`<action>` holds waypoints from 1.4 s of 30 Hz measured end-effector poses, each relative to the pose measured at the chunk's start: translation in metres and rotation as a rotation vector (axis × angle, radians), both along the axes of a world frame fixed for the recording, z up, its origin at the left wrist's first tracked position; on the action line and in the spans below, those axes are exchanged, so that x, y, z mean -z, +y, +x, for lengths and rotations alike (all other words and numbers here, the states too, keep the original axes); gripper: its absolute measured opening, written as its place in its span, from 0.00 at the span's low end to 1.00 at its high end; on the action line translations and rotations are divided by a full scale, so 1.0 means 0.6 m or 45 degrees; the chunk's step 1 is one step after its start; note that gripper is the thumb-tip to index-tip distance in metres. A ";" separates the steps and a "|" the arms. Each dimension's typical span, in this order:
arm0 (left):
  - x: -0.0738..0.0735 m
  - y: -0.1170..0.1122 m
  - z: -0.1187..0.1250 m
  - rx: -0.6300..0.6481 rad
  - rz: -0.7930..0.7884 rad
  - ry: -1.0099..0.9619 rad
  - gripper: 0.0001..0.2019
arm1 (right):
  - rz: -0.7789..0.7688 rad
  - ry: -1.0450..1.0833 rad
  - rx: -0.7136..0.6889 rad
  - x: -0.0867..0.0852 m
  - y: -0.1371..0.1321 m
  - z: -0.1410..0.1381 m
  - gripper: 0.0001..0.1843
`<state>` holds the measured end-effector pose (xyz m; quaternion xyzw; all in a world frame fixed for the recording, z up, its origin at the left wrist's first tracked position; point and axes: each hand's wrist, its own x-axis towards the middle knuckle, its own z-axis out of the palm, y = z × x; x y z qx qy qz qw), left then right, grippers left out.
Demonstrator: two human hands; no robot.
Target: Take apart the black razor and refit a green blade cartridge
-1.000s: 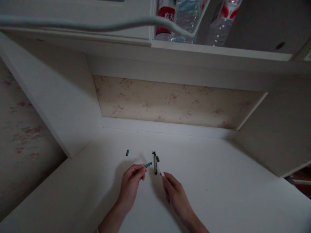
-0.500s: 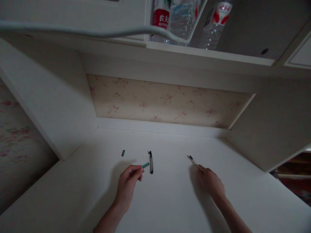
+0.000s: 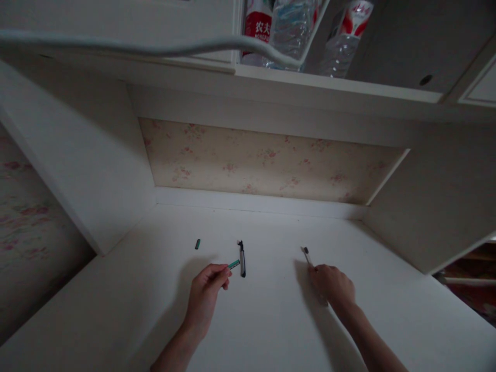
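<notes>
Pinched between the thumb and fingers of my left hand [image 3: 211, 284] is a green razor blade cartridge [image 3: 234, 264], raised over the white desktop. Just right of it lies a black and silver razor handle [image 3: 243, 261], its head end pointing away from me. A second green cartridge [image 3: 197, 244] rests farther back on the left. On the right, my right hand [image 3: 332, 281] is closed around a white toothbrush [image 3: 309, 260] with dark bristles. The brush head points up and left, and the handle's middle is hidden by my fingers.
White side panels flank the desktop [image 3: 263, 325], and a low ledge [image 3: 263, 200] runs along its back. Overhead, a shelf [image 3: 337, 89] holds several plastic bottles [image 3: 341, 49]. A pale cable [image 3: 155, 50] hangs across the front of the cabinet.
My right hand has moved slightly left along with the toothbrush, which now stands at a steeper angle. My left hand keeps its cartridge in almost the same place.
</notes>
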<state>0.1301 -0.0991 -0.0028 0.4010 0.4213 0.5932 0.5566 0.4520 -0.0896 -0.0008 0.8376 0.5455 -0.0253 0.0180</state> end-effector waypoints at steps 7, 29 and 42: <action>-0.004 -0.001 0.001 0.007 -0.015 0.021 0.10 | 0.040 0.009 -0.005 -0.006 -0.005 0.005 0.23; -0.006 -0.013 0.017 0.241 -0.015 0.145 0.11 | 0.725 0.242 -1.260 -0.069 -0.051 -0.239 0.11; 0.003 -0.011 0.018 0.256 -0.041 0.318 0.15 | 0.746 0.372 -0.813 -0.004 -0.047 -0.119 0.15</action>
